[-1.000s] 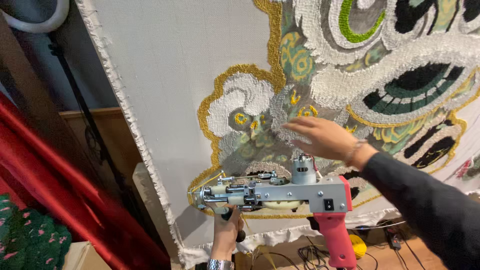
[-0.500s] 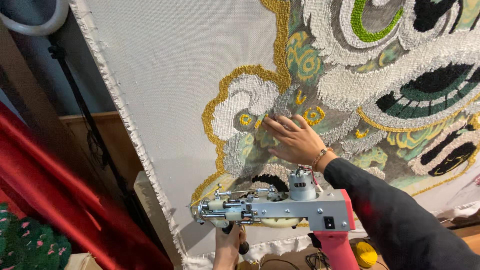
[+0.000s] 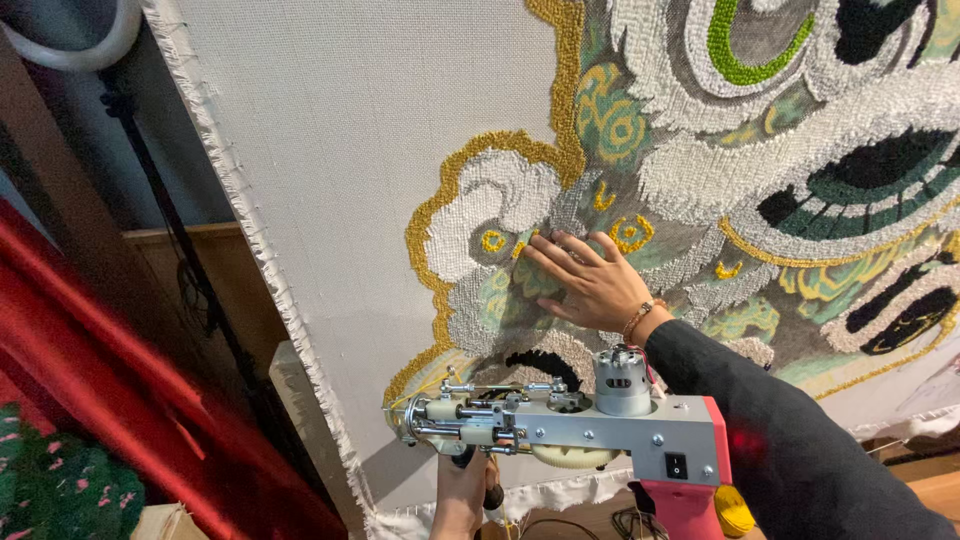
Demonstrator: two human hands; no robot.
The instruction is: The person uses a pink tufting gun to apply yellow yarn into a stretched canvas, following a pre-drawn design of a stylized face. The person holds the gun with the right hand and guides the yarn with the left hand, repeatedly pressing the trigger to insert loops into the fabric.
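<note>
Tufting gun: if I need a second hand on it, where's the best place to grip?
Grip the tufting gun by its pink rear handle, coming from below: it hangs down free, while the left hand already holds the front grip beneath. Avoid the exposed gears and needle end at left.

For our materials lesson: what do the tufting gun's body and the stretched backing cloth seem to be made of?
Tufting gun: body looks like bare metal, matt silver plates with visible screws; its handle looks like pink plastic. Backing cloth: seemingly a coarse woven fabric, off-white, with visible weave and frayed edge.
</note>
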